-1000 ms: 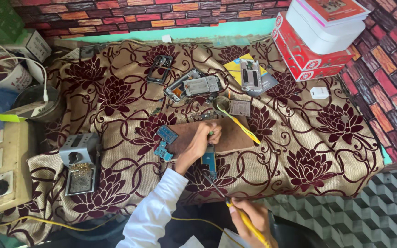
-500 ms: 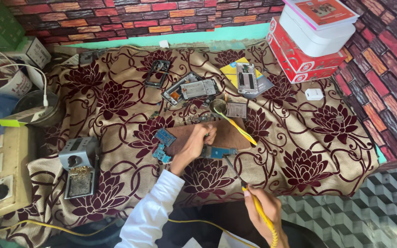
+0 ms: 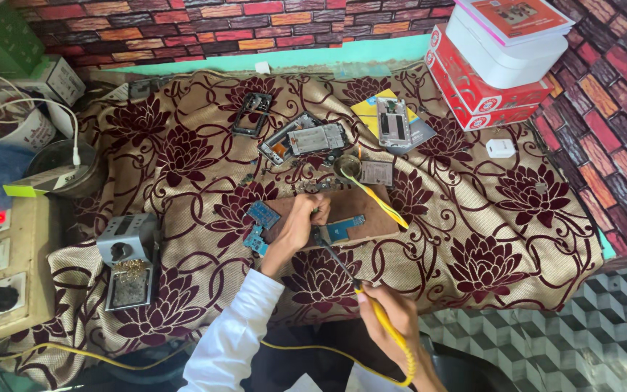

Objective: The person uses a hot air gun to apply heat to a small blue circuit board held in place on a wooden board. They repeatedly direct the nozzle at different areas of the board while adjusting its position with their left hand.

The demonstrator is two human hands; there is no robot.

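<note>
Two hands are at a brown board: the left hand is pressed on a blue circuit board lying there; the right hand, nearer the viewer, is closed around a yellow soldering iron, tip at the circuit board. Soldering appears underway, unfinished.

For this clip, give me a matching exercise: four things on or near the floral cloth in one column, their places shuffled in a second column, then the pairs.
Things:
1. yellow-handled soldering iron
2. blue circuit board
3. red and white stacked boxes
4. grey soldering-iron stand

Places:
A. top right corner
B. on the brown work board
C. in the right hand
D. left side of the cloth

Pairs: 1-C, 2-B, 3-A, 4-D
</note>
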